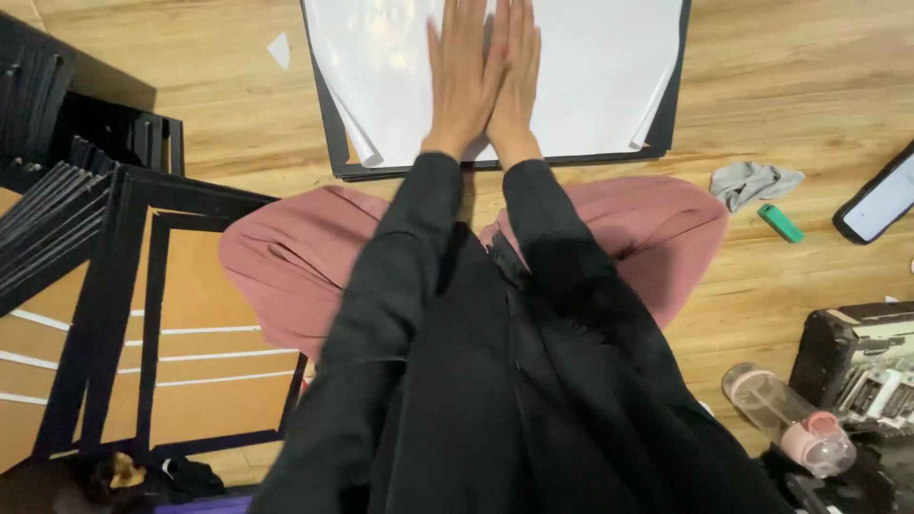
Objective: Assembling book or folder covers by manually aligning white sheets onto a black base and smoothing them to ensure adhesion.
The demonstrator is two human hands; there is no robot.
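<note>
We press our left hand (464,76) and right hand (515,81) side by side, fingers (455,29) flat and outstretched, gripping nothing, onto the white sheet (590,76) lying in a black frame (328,133) on the wooden floor (762,86) before our knees.

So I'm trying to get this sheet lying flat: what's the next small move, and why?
Probably slide both hands apart toward the sides. The left hand and right hand press side by side mid-sheet, while its lower corners still curl up off the black board.
</note>
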